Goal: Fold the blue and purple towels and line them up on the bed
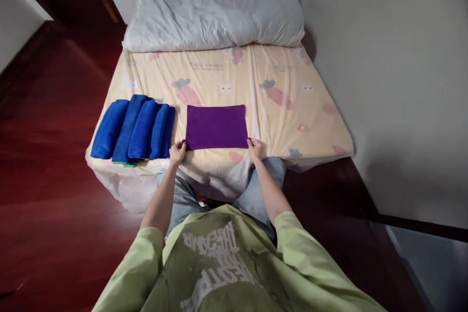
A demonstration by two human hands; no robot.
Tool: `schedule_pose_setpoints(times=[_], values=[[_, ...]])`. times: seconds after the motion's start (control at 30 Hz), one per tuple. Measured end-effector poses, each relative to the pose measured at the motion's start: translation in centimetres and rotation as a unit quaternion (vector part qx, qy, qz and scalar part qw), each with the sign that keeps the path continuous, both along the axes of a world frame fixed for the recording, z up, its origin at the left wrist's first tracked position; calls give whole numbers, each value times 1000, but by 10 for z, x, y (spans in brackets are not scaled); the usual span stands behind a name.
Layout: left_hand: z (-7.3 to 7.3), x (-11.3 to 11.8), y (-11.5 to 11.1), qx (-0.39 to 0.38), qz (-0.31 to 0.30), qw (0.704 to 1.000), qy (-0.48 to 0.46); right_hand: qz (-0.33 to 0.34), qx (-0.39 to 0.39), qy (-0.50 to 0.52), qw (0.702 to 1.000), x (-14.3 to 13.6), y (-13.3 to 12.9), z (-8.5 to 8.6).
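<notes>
A purple cloth point(216, 126) lies flat as a rectangle on the bed, its long side towards me. My left hand point(178, 152) pinches its near left corner. At the near right corner, my right hand point(255, 147) is closed on the cloth in the same way. Just left of my left hand, several folded blue towels point(142, 129) lie side by side in a row, slightly overlapping. A bit of green shows under their near edge.
The bed's cover point(307, 126) is pale yellow with carrot and rabbit prints. A bulky white quilt point(215, 9) lies across the far end. Dark red floor point(47, 170) runs along the left, and a pale wall point(402, 83) stands on the right.
</notes>
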State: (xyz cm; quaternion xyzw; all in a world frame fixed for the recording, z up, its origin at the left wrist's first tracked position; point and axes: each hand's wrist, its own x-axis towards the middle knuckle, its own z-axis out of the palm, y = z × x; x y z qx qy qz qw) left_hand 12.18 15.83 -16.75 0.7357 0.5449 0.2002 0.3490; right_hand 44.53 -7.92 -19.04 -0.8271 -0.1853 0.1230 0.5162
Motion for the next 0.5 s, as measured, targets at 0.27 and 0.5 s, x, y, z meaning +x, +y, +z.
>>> schedule_pose_setpoints(times=[0.27,0.5], values=[[9,1,-5,-2,0,1000,24,-8,3,6,1000,-1,1,-3],[12,3,-6,12,-10,999,43,-7,1,-1,1000,2,1,-7]])
